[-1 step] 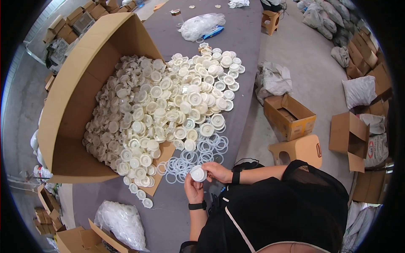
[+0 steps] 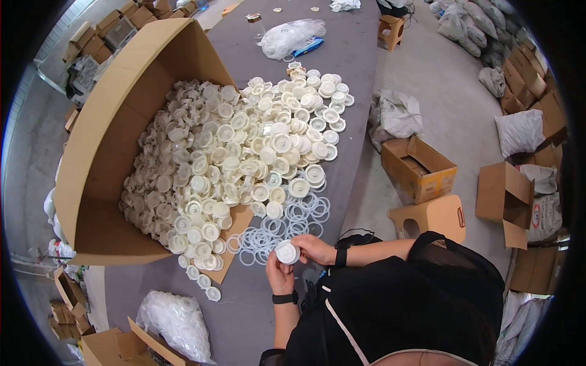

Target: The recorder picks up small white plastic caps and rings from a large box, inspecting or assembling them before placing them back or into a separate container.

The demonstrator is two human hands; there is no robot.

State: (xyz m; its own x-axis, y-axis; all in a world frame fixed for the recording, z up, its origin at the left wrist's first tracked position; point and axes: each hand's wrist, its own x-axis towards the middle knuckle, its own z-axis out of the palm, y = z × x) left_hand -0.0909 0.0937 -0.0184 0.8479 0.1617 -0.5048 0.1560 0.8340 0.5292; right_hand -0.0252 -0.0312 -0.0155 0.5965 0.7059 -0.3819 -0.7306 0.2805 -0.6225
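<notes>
Between my two hands is a round white plastic cap (image 2: pixel 287 252), held just above the table near my body. My left hand (image 2: pixel 280 274) grips its lower left edge. On the right, the fingers of my right hand (image 2: pixel 313 247) are closed on its rim. Right beyond the cap lies a loose heap of translucent sealing rings (image 2: pixel 262 239). A large pile of white caps (image 2: pixel 226 152) spills from a tipped cardboard box (image 2: pixel 97 128) onto the table.
The grey table (image 2: pixel 348 134) carries a clear plastic bag (image 2: pixel 293 38) and a glass jar (image 2: pixel 255 29) at its far end. Another plastic bag (image 2: pixel 175 323) lies near left by an open carton (image 2: pixel 116 346). A stool (image 2: pixel 430 218) and a brown carton (image 2: pixel 419 169) stand right.
</notes>
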